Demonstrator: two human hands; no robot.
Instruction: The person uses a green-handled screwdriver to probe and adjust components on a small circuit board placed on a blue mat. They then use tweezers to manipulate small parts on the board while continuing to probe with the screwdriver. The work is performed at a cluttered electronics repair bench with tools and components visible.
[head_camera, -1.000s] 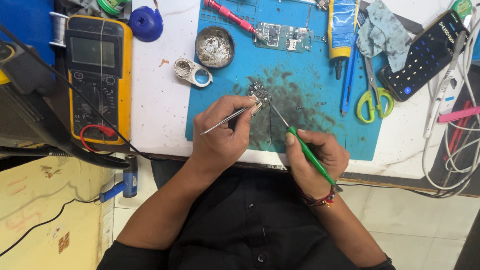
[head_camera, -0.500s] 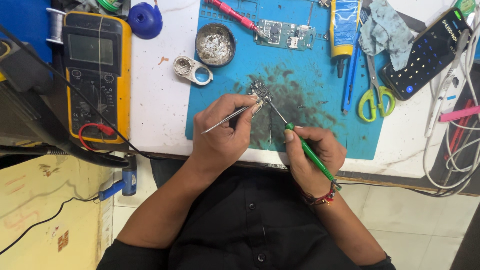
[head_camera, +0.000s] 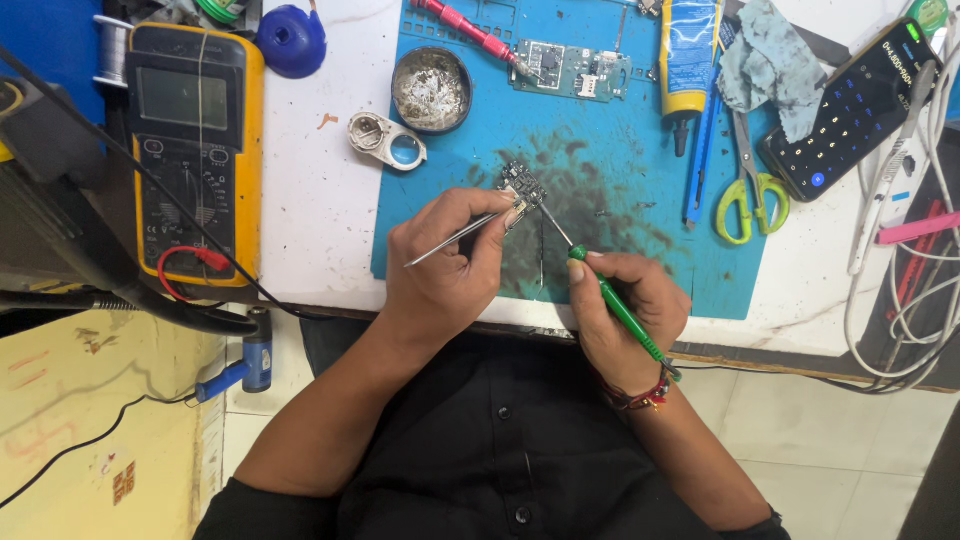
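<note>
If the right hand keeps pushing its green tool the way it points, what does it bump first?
Probably the small circuit board held by the tweezers in the left hand. The right hand's green screwdriver aims up-left, its thin tip already at that board, though contact is unclear.

Black buttoned shirt (head_camera: 500, 440), sleeves rolled; apparently beaded red wristband (head_camera: 640, 395).

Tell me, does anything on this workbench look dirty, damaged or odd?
Yes: the blue mat has a dark smudged stain around the small circuit board being worked on with tweezers and a green-handled tool. The round tin looks grimy too.
</note>
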